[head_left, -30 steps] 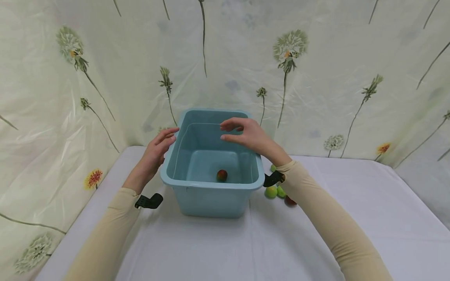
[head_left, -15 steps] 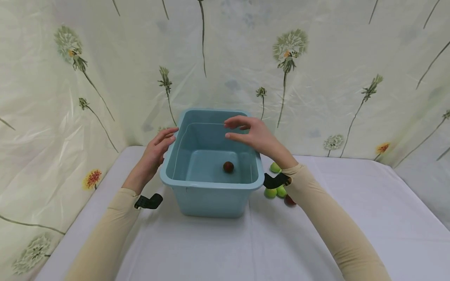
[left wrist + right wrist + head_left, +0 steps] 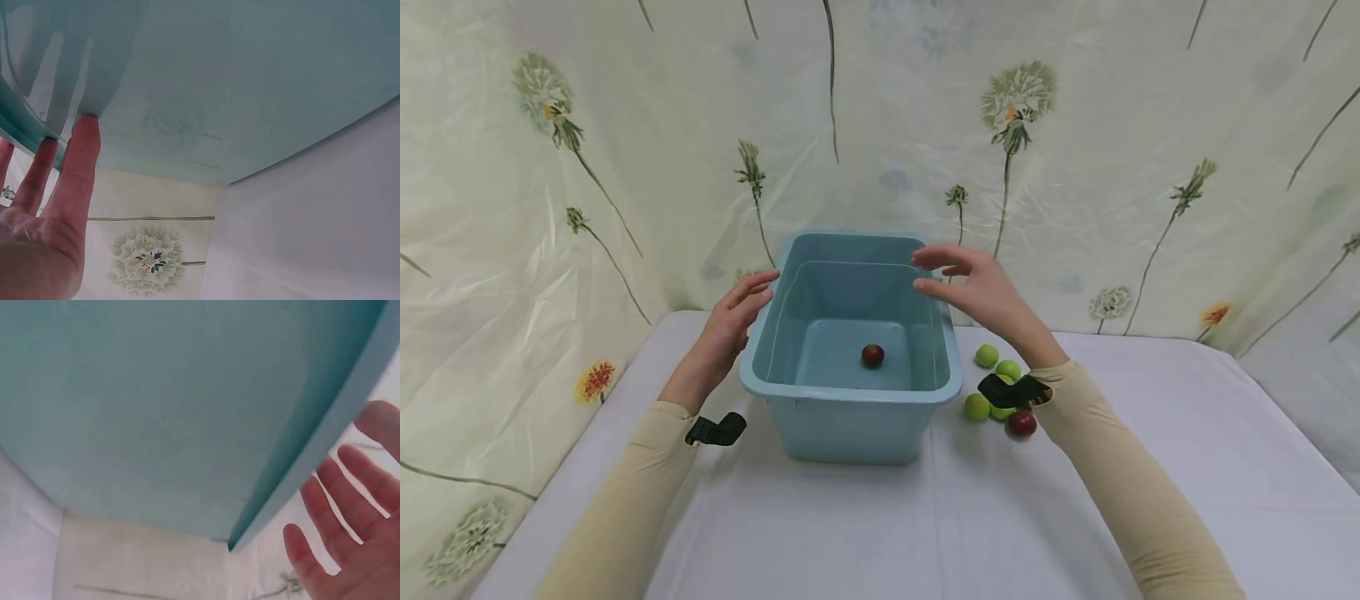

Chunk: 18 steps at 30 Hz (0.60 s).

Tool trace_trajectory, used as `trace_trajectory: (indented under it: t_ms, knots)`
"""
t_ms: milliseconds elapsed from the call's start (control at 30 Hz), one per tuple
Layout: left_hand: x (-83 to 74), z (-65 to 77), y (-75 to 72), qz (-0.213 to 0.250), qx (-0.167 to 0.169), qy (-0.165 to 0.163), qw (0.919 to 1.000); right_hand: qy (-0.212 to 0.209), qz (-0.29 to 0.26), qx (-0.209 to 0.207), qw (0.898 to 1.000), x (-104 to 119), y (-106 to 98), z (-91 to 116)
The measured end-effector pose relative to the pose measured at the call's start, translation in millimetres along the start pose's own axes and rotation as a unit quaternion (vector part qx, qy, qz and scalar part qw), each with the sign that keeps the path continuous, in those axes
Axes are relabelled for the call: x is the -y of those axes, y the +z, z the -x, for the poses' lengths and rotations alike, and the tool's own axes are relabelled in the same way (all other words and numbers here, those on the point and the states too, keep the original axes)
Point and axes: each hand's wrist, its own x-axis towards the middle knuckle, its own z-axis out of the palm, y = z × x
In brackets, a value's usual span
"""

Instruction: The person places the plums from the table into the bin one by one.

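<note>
A light blue plastic basin stands upright on the table. On its floor lies a round dark red fruit, of a kind I cannot tell. My left hand is at the basin's left side; in the left wrist view its extended fingers reach the outer wall just under the rim. My right hand hovers by the right rim, fingers loosely bent, thumb apart, holding nothing. In the right wrist view that hand shows spread fingers beside the rim.
Right of the basin, under my right wrist, several round green fruits lie close together with another red fruit. A white cloth covers the table. A flower-patterned sheet hangs behind and at both sides.
My right hand has drifted right, from over the basin towards its right rim, uncovering more fruits. Inside the basin the red fruit has rolled right, then back left. My left hand stays nearly still.
</note>
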Motion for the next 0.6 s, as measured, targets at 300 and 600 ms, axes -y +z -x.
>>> trace_trajectory:
  t_ms: [300, 600]
  knots:
    - [-2.1, 0.3, 0.4, 0.006, 0.002, -0.004, 1.0000, 0.019, 0.000, -0.025, 1.000, 0, -15, 13]
    - [-0.7, 0.5, 1.0, 0.005, 0.001, -0.009, 0.9999, 0.054, 0.004, -0.022, 0.998, 3, -20, 28]
